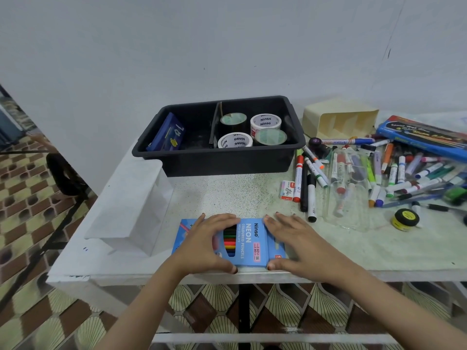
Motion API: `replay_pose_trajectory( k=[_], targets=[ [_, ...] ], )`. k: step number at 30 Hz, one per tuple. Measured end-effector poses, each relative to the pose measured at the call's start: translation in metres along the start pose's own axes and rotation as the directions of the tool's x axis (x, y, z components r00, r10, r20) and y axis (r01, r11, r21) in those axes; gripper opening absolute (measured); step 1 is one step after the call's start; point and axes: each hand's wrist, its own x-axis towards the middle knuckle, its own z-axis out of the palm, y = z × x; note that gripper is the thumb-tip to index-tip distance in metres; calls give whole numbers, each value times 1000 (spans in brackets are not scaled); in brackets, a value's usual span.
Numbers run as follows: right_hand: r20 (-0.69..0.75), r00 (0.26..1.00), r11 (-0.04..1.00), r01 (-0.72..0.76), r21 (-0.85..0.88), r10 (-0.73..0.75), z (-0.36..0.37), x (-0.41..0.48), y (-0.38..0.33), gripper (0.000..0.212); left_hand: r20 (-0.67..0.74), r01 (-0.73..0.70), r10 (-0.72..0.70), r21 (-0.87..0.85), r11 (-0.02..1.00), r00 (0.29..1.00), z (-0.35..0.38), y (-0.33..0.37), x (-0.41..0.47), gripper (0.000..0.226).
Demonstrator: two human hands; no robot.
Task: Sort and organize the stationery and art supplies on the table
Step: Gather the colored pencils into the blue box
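A blue Ninso neon coloured pencils box (249,242) lies flat at the table's front edge. My left hand (207,242) grips its left half, fingers over the far edge and thumb at the near edge. My right hand (295,239) grips its right half the same way. Behind it stands a black divided bin (222,162): a blue box (168,132) leans in its left compartment, and several tape rolls (252,130) fill the right one. A heap of markers and pens (394,173) covers the table's right side.
A white open box (131,208) sits at the left of the table. A cream holder (338,120) lies on its side at the back right, beside a long blue pack (424,136). A clear plastic case (350,188), a small staples box (288,190) and a yellow-black tape roll (405,219) lie right.
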Motion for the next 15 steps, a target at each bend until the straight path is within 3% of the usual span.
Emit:
replay_pose_trajectory(
  k=[5, 8, 12, 15],
  targets=[
    [-56, 998, 986, 13, 168, -4, 0, 3, -2, 114, -5, -5, 5, -11, 1000, 1000, 1, -1, -1, 88],
    [-53, 999, 983, 8, 181, 1, 1, 3, -1, 115, -5, -4, 4, -13, 1000, 1000, 0, 0, -2, 89],
    [-27, 999, 995, 27, 95, -25, -2, 1, -1, 102, -2, 10, -11, 0, 1000, 1000, -1, 3, -3, 90],
    [-93, 995, 992, 46, 119, -35, 4, -3, -1, 86, -23, 35, -35, 0, 999, 999, 0, 6, -6, 89]
  ],
)
